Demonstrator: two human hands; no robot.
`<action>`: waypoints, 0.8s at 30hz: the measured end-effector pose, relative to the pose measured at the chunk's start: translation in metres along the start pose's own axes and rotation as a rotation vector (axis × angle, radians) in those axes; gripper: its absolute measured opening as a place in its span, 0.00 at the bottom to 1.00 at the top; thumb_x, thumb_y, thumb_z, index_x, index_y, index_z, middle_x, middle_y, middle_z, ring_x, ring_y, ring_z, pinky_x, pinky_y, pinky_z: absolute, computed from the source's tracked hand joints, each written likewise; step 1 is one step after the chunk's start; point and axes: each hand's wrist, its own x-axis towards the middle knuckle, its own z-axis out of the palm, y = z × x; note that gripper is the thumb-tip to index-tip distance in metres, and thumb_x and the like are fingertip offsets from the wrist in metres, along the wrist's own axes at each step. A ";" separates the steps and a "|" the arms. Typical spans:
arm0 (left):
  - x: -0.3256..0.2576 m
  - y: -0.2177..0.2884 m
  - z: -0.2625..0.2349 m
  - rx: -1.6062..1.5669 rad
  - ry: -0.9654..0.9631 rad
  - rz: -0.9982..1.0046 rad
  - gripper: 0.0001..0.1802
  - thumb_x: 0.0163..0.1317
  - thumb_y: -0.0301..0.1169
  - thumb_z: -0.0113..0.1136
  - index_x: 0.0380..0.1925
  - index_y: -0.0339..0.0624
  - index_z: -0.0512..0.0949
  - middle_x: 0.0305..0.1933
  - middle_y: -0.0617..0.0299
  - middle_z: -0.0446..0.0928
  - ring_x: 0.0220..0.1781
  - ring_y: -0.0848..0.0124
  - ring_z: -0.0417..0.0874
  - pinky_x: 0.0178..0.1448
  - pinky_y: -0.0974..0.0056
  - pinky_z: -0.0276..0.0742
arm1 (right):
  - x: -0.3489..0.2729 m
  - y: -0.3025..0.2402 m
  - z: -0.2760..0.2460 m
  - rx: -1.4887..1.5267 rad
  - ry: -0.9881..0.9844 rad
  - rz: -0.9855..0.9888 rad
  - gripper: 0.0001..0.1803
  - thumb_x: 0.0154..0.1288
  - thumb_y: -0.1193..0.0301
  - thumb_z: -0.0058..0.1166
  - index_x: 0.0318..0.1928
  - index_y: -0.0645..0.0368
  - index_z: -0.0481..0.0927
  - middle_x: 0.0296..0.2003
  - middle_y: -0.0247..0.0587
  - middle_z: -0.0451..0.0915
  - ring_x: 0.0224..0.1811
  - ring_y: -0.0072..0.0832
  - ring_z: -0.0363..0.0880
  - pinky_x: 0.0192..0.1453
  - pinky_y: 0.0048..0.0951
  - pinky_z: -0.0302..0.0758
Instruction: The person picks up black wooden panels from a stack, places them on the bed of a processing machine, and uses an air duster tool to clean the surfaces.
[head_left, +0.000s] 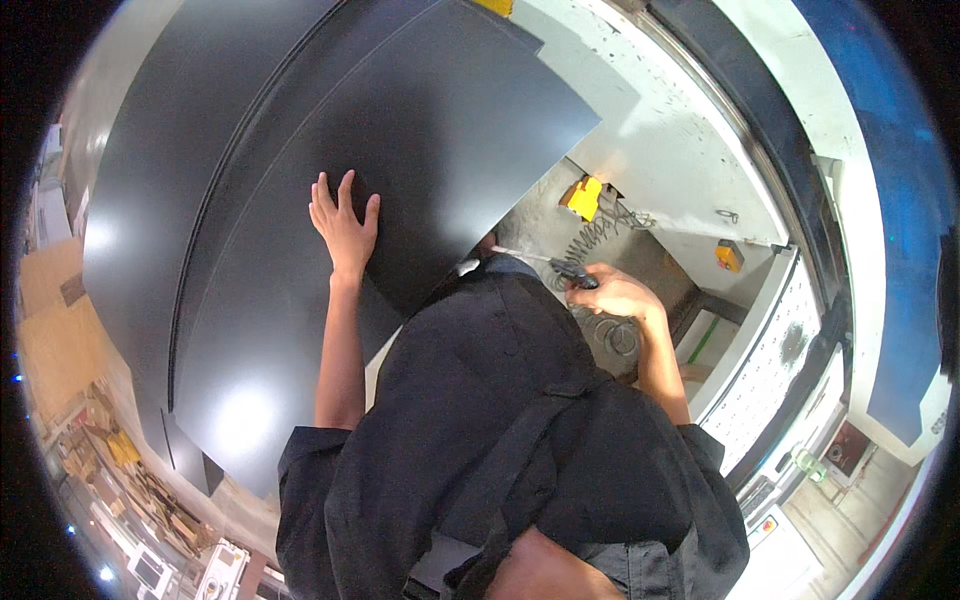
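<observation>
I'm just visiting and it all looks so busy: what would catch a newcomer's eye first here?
First, the big dark panel filling the upper left, with the person's left hand spread on it. Then the right hand, right of centre, gripping a black-handled tool. Beyond it, a bright yellow box-like piece stands out beside a coiled cable.

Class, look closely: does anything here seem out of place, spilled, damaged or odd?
Two things, perhaps: the thin dark coiled cord sprawls in untidy loops near the yellow box-shaped device, and a dark smudge breaks up the white speckled panel at right. No spill shows.
</observation>
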 end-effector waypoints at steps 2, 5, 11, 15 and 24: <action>-0.031 -0.002 -0.014 0.005 -0.046 -0.030 0.36 0.69 0.49 0.66 0.73 0.53 0.68 0.82 0.40 0.54 0.83 0.40 0.52 0.82 0.35 0.47 | -0.007 -0.003 0.022 -0.005 -0.051 -0.087 0.27 0.62 0.50 0.63 0.51 0.58 0.86 0.45 0.44 0.84 0.33 0.28 0.82 0.41 0.32 0.78; -0.075 -0.015 -0.036 0.003 -0.067 -0.100 0.36 0.69 0.49 0.66 0.73 0.53 0.68 0.82 0.41 0.54 0.83 0.40 0.53 0.83 0.35 0.47 | -0.002 0.021 0.039 0.141 -0.040 -0.060 0.24 0.63 0.56 0.66 0.51 0.61 0.85 0.41 0.43 0.85 0.34 0.26 0.82 0.42 0.31 0.79; -0.147 -0.047 -0.075 0.040 -0.026 -0.259 0.36 0.68 0.51 0.65 0.72 0.53 0.70 0.81 0.37 0.54 0.82 0.38 0.54 0.83 0.36 0.47 | -0.019 0.038 0.038 0.471 0.299 -0.064 0.12 0.66 0.66 0.65 0.43 0.60 0.83 0.26 0.28 0.77 0.26 0.19 0.75 0.32 0.28 0.74; -0.191 -0.055 -0.093 0.070 0.004 -0.331 0.38 0.66 0.53 0.66 0.73 0.53 0.69 0.80 0.35 0.55 0.81 0.35 0.53 0.82 0.35 0.48 | -0.011 0.017 0.046 0.291 0.006 -0.077 0.11 0.66 0.66 0.66 0.42 0.59 0.83 0.25 0.27 0.76 0.25 0.17 0.72 0.31 0.25 0.72; -0.237 0.001 -0.105 0.096 -0.182 -0.351 0.55 0.53 0.64 0.73 0.77 0.58 0.63 0.85 0.40 0.46 0.86 0.40 0.44 0.83 0.30 0.39 | -0.009 -0.022 0.102 -0.190 -0.172 -0.381 0.18 0.63 0.58 0.65 0.44 0.60 0.83 0.33 0.47 0.82 0.39 0.35 0.80 0.46 0.38 0.74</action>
